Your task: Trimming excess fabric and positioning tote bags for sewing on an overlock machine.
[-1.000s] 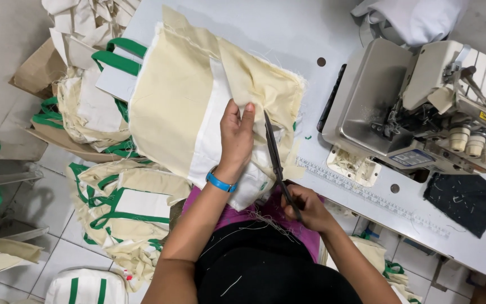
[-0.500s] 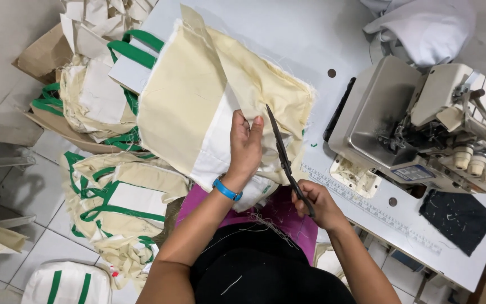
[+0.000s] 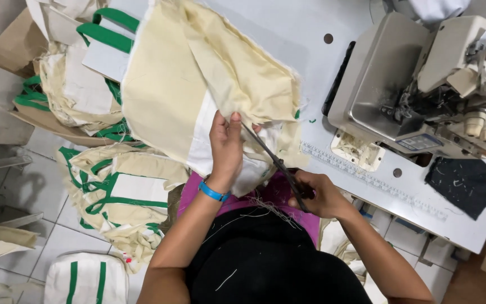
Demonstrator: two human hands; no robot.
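A cream and white cloth bag (image 3: 198, 79) lies spread over the near edge of the white sewing table (image 3: 322, 62). My left hand (image 3: 226, 143), with a blue band at the wrist, pinches the bag's lower edge. My right hand (image 3: 319, 194) grips dark scissors (image 3: 271, 160) by the handles. Their blades point up and left, with the tips at the cloth right beside my left fingers. Loose threads lie on my lap over a magenta cloth (image 3: 277, 194).
A grey-white overlock sewing machine (image 3: 423, 90) stands at the right of the table, a dark cloth patch (image 3: 462, 183) in front of it. Piles of cream bags with green straps (image 3: 113, 191) cover the floor at left, beside cardboard (image 3: 7, 45).
The scissors have tilted and moved up toward the cloth edge at my left fingers. The bag has shifted slightly on the table as the view moved closer.
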